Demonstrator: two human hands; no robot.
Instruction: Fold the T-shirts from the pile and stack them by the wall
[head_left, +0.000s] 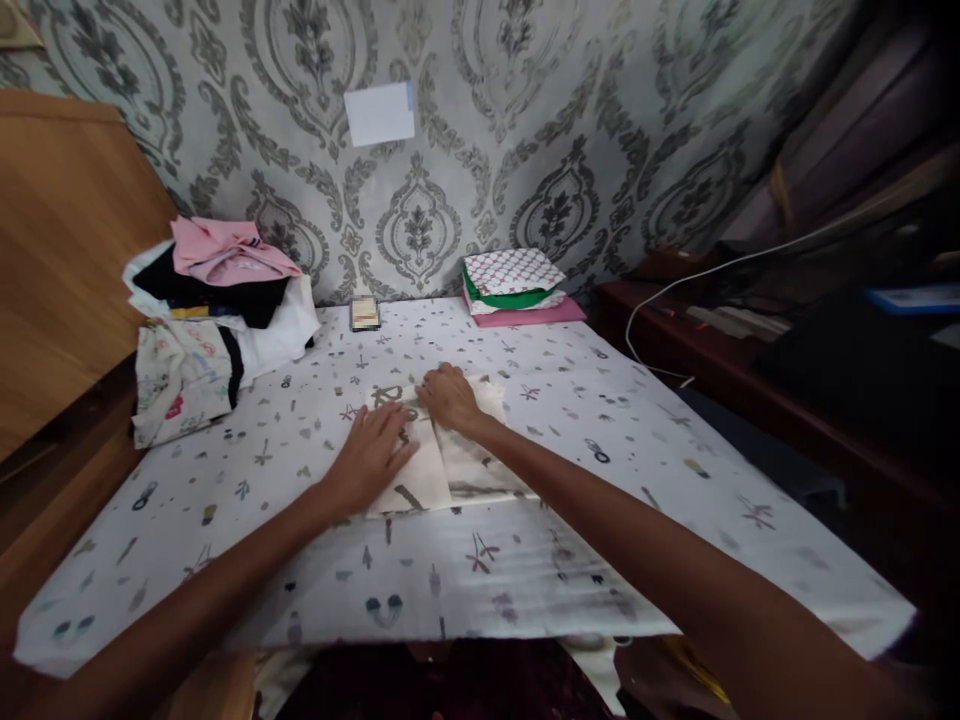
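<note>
A cream cloth garment (420, 468) with dark printed marks lies partly folded in the middle of the bed-like surface covered by a white patterned sheet (300, 560). My left hand (371, 450) rests flat on the cloth's left side, fingers apart. At the cloth's far edge, my right hand (450, 398) has its fingers bent and closed on the fabric. The right forearm crosses over the cloth's right part and hides some of it.
Rumpled clothes (225, 290) are heaped at the back left, beside a wooden panel (67, 240). A small card-like box (365, 313) sits near the wall. Folded fabrics (517, 285) are stacked at the back right. A white cable (697, 270) hangs over a dark red desk (652, 330).
</note>
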